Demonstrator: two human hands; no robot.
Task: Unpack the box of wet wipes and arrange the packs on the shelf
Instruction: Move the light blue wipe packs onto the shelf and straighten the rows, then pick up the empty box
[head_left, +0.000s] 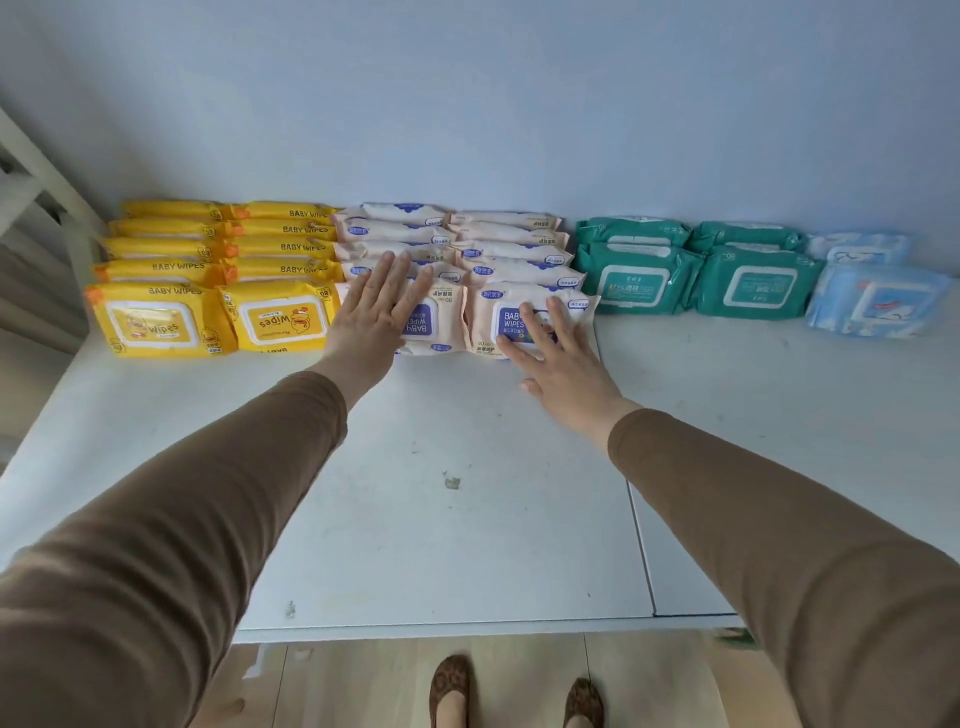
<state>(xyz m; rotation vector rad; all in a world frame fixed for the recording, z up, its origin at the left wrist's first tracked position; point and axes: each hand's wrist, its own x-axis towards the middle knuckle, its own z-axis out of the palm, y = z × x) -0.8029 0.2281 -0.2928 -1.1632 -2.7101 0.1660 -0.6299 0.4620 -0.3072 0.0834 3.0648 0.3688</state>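
Wet wipe packs stand in rows along the back of the white shelf (457, 519). Yellow packs (161, 322) fill the left, pale pink packs (511, 260) the middle, green packs (634, 280) and light blue packs (878, 301) the right. My left hand (374, 317) lies flat with straight fingers on the front left pink pack (441, 322). My right hand (556, 358) presses flat on the front right pink pack (493, 322), fingers spread over its blue label. No box is in view.
A blue wall rises right behind the packs. A white frame post (47, 182) stands at the far left. The shelf's front edge (467, 626) runs near the bottom, with wooden floor and my two feet (514, 696) below it.
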